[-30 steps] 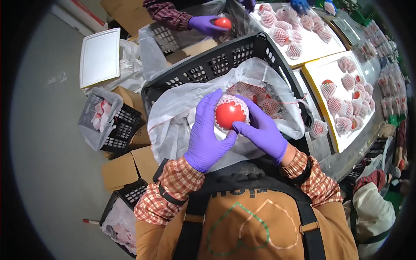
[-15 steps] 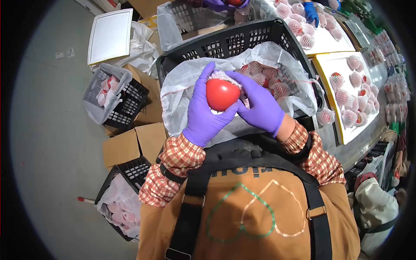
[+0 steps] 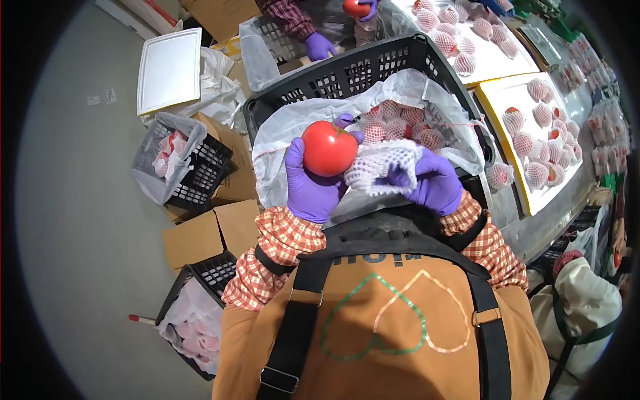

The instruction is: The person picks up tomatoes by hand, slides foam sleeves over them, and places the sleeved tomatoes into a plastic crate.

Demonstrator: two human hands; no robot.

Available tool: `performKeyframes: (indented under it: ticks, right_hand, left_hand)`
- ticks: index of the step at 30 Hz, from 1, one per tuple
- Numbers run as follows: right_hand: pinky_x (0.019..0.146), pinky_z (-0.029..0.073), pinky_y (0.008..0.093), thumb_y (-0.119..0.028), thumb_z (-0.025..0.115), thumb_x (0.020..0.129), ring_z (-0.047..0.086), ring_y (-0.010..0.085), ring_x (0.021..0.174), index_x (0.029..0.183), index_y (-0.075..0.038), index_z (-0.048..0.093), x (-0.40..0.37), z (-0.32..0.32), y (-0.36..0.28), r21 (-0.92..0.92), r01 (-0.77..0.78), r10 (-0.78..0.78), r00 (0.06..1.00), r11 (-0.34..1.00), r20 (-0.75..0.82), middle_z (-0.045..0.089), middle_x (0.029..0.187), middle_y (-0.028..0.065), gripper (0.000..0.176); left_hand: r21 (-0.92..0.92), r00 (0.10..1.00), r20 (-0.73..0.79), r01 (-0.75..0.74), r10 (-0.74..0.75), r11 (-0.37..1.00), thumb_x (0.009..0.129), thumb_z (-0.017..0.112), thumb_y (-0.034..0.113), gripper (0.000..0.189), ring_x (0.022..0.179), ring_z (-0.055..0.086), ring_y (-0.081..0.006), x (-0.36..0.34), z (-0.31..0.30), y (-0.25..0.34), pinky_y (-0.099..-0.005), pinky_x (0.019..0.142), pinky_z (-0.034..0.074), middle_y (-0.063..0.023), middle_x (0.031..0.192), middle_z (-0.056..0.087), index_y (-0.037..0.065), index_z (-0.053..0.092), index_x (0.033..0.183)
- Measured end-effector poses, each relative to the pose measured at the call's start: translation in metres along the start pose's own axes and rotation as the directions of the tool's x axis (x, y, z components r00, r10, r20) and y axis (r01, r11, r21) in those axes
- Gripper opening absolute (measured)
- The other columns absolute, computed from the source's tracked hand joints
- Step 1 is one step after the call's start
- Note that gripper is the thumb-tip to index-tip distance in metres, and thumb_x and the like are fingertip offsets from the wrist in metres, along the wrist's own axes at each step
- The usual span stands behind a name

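Observation:
A bare red tomato (image 3: 330, 148) rests in my left hand (image 3: 312, 193), whose purple-gloved fingers curl around it with the stem side showing. Just to its right, my right hand (image 3: 437, 183), gloved in purple too, grips a white foam net sleeve (image 3: 380, 167). Some of the right fingers reach inside the sleeve's open end. Both hands are over a black crate (image 3: 333, 83) lined with a white plastic sheet (image 3: 280, 130). Several net-wrapped tomatoes (image 3: 397, 127) lie inside the crate, partly covered by the sleeve.
At the right, white foam trays (image 3: 497, 100) hold several netted tomatoes. Another person's gloved hand (image 3: 320, 47) is at a crate beyond mine; their other hand holds a tomato (image 3: 357, 8). Lined crates (image 3: 200, 170) and cardboard boxes (image 3: 190, 241) stand at the left.
The foam net has come off the tomato and is now in my right hand, apart to the right. My left hand keeps the tomato, turned stem side into view.

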State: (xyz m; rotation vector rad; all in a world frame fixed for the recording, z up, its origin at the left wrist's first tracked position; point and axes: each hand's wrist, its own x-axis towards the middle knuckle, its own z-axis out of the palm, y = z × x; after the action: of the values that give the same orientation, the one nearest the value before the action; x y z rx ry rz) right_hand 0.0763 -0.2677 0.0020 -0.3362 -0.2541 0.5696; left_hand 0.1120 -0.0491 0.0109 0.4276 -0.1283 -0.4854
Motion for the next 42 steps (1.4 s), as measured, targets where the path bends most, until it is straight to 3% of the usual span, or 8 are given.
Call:
performKeyframes:
  ticks: [8,17,29,30,32,34,38,42]
  right_hand:
    - [0.091,0.049,0.0334,-0.030,0.059,0.090,0.058,0.0206,0.111,0.137,0.001,0.037,-0.008,0.009,0.012,-0.510,-0.273,0.149,0.951,0.815,-0.271,0.054,0.127,0.0135,0.061]
    - [0.092,0.051,0.0376,-0.030,0.047,0.096,0.060,0.0256,0.108,0.133,0.005,0.040,-0.014,-0.014,-0.003,0.066,-0.093,0.102,0.984,0.994,-0.146,0.058,0.121,0.0173,0.051]
    - [0.098,0.044,0.0395,-0.011,0.054,0.086,0.057,0.0230,0.111,0.123,0.000,0.052,-0.002,0.018,-0.030,-0.391,0.229,-0.386,0.836,0.892,-0.391,0.059,0.118,0.0119,0.039]
    - [0.095,0.046,0.0365,-0.007,0.052,0.088,0.057,0.0230,0.108,0.123,0.000,0.054,0.008,0.028,-0.035,-0.498,0.217,-0.427,0.830,0.839,-0.359,0.059,0.117,0.0118,0.036]
    - [0.093,0.046,0.0327,-0.006,0.051,0.091,0.057,0.0216,0.107,0.123,0.001,0.054,0.001,-0.009,-0.054,-0.841,-0.095,-0.448,0.874,-0.533,0.186,0.059,0.116,0.0129,0.033]
    - [0.095,0.043,0.0319,-0.008,0.061,0.088,0.053,0.0202,0.112,0.126,0.004,0.051,0.045,0.045,-0.019,-0.949,-0.168,-0.454,0.847,0.268,-0.278,0.052,0.127,0.0150,0.042]
    - [0.104,0.035,0.0391,-0.016,0.077,0.073,0.047,0.0314,0.123,0.132,0.001,0.045,0.074,0.051,0.024,-0.789,0.266,0.019,0.952,-0.554,0.307,0.050,0.131,0.0189,0.069]
    - [0.103,0.036,0.0399,-0.020,0.080,0.068,0.049,0.0341,0.121,0.131,0.001,0.046,0.094,0.051,0.040,-0.835,0.226,-0.032,0.960,-0.501,0.279,0.053,0.127,0.0197,0.074]
  left_hand:
    - [-0.053,0.978,-0.129,0.157,-0.163,0.986,0.086,0.045,0.066,0.084,0.101,0.059,-0.0294,0.004,-0.016,-0.008,-0.0440,0.095,0.045,-0.0185,0.110,0.059,-0.004,0.039,0.132]
    - [0.388,0.984,-0.064,0.176,-0.164,0.905,0.088,0.062,0.028,0.069,0.121,0.050,-0.0276,-0.003,-0.009,-0.002,-0.0416,0.102,0.042,-0.0178,0.133,0.045,0.002,0.030,0.142]
    - [0.739,0.914,-0.010,-0.267,0.406,0.618,0.081,0.065,0.010,0.057,0.116,0.049,-0.0182,-0.008,-0.026,0.012,-0.0328,0.099,0.043,-0.0097,0.125,0.050,0.002,0.042,0.132]
    - [0.706,0.912,-0.052,-0.255,0.407,0.661,0.081,0.064,0.008,0.055,0.116,0.049,-0.0178,-0.008,-0.024,0.015,-0.0324,0.099,0.042,-0.0095,0.124,0.050,0.002,0.043,0.131]
    - [0.729,0.886,-0.019,-0.305,0.463,0.613,0.081,0.063,0.007,0.054,0.115,0.049,-0.0177,-0.008,-0.024,0.017,-0.0320,0.099,0.042,-0.0095,0.124,0.050,0.002,0.043,0.131]
    - [0.716,0.870,0.008,-0.349,0.493,0.605,0.082,0.063,0.006,0.054,0.114,0.050,-0.0176,-0.009,-0.020,0.006,-0.0314,0.100,0.042,-0.0105,0.125,0.050,0.003,0.041,0.132]
    - [0.658,0.929,-0.084,-0.219,0.359,0.721,0.089,0.064,0.018,0.065,0.119,0.048,-0.0196,-0.016,-0.017,0.001,-0.0312,0.101,0.040,-0.0125,0.132,0.046,0.001,0.029,0.141]
    - [0.670,0.931,-0.033,-0.250,0.364,0.699,0.095,0.055,0.027,0.067,0.119,0.048,-0.0204,-0.048,-0.017,0.026,-0.0311,0.100,0.041,-0.0128,0.132,0.046,0.002,0.019,0.146]
